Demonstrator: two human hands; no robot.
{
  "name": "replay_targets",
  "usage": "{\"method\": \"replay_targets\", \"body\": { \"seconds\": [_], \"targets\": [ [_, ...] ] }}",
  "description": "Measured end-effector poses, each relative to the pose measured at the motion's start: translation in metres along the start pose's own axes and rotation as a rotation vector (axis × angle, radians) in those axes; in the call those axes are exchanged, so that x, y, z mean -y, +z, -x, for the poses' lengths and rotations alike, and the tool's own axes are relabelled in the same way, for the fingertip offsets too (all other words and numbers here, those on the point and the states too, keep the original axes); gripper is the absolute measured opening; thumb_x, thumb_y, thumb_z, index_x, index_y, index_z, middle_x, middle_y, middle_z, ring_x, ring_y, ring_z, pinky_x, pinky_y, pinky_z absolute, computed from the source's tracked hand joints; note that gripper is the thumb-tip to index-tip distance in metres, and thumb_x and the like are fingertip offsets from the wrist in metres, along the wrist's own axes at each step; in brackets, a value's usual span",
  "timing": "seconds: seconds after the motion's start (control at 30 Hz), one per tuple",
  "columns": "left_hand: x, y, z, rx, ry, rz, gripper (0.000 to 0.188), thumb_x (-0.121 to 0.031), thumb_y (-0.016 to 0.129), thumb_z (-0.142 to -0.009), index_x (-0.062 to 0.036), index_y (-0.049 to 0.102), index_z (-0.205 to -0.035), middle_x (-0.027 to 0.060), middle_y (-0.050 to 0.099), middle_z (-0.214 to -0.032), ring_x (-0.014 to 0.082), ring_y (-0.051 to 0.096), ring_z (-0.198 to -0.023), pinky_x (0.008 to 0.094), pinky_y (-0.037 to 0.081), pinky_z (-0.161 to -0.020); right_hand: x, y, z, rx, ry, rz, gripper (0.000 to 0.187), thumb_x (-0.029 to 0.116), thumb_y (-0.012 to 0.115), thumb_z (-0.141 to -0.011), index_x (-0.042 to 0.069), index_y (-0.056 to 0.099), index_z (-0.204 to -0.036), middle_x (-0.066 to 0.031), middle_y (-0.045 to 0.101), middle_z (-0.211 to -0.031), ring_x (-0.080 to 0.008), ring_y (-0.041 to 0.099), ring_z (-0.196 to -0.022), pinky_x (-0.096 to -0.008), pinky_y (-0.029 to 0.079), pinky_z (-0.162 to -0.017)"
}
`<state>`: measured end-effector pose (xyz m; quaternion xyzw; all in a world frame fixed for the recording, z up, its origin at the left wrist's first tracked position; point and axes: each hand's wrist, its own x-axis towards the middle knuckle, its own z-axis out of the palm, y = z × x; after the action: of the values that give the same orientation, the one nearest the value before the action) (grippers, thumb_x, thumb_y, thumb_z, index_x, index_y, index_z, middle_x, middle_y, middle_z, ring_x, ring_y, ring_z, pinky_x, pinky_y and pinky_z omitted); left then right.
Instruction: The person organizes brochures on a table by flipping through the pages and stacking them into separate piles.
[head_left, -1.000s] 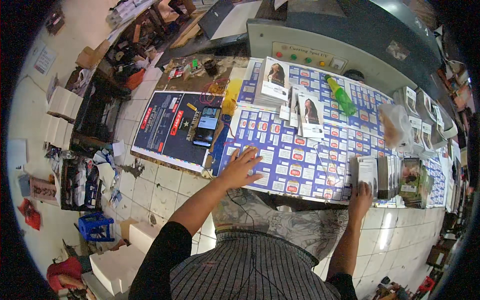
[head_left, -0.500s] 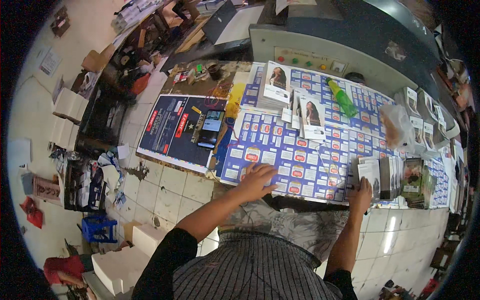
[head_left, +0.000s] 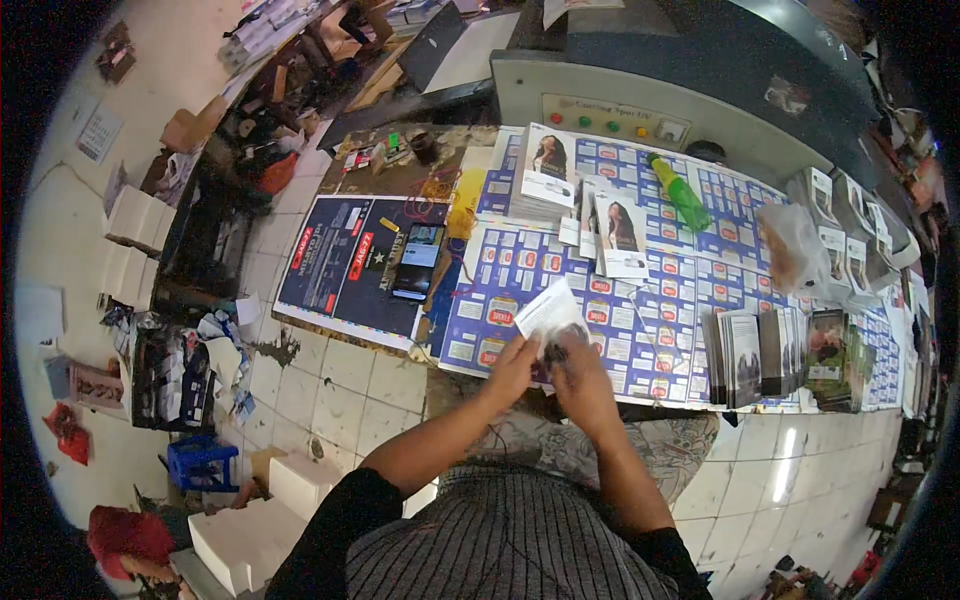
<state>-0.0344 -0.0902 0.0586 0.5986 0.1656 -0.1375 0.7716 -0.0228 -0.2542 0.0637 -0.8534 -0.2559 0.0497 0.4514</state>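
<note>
White, dark-printed paperboard piece, over blue-and-white printed sheets; clamped at its near end by my left hand and right hand, the latter newly come from the upright row of black-and-white pieces; handling now two-handed.

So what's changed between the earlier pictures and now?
The right hand moved left from the row of printed paper leaflets to meet the left hand; both now hold a white printed paper leaflet. The green plastic bottle and black rectangular phone stayed put.

The right grip partly hides the white card, whose print is blurred.
</note>
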Motion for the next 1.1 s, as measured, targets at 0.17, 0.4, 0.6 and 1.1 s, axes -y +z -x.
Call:
{"method": "replay_targets", "body": {
  "seconds": [0.17, 0.4, 0.6, 1.1],
  "targets": [
    [0.035, -0.026, -0.002, 0.058, 0.006, 0.170, 0.040, -0.029, 0.043, -0.109, -0.0027, 0.050, -0.139, 0.0067, 0.064, -0.119, 0.0135, 0.064, -0.101, 0.0303, 0.055, -0.087, -0.015, -0.009, -0.011, -0.217, 0.075, 0.210, 0.064, 0.014, 0.068, -0.090, -0.007, 0.040, -0.144, -0.0316, 0.049, -0.139, -0.0479, 0.048, -0.127, -0.0486, 0.039, -0.109],
    [0.028, -0.030, -0.003, 0.081, -0.052, 0.200, 0.044, -0.032, 0.044, -0.108, -0.0051, 0.045, -0.143, 0.0090, 0.063, -0.125, 0.0185, 0.065, -0.108, 0.0362, 0.055, -0.092, 0.015, -0.001, -0.006, -0.291, -0.064, 0.462, 0.055, 0.013, 0.070, -0.087, -0.003, 0.051, -0.136, -0.0272, 0.057, -0.131, -0.0437, 0.058, -0.117, -0.0466, 0.048, -0.096],
    [0.025, -0.056, -0.010, 0.394, -0.034, 0.719, 0.085, -0.073, 0.037, -0.095, -0.0140, 0.031, -0.155, 0.0110, 0.047, -0.150, 0.0298, 0.047, -0.137, 0.0517, 0.042, -0.109, 0.044, -0.023, -0.008, -0.067, 0.119, -0.052, 0.029, 0.008, 0.067, -0.091, 0.003, 0.063, -0.120, -0.0121, 0.069, -0.105, -0.0224, 0.067, -0.094, -0.0370, 0.054, -0.079],
    [0.018, -0.035, -0.056, -0.313, 0.157, -0.794, 0.057, -0.024, 0.073, -0.089, -0.0020, 0.051, -0.137, 0.0200, 0.060, -0.129, 0.0328, 0.061, -0.115, 0.0449, 0.049, -0.093, -0.084, -0.008, -0.019, -0.281, 0.490, -0.121, 0.030, 0.018, 0.070, -0.087, -0.002, 0.065, -0.109, -0.0220, 0.072, -0.098, -0.0362, 0.070, -0.087, -0.0408, 0.054, -0.077]
  ]
}}
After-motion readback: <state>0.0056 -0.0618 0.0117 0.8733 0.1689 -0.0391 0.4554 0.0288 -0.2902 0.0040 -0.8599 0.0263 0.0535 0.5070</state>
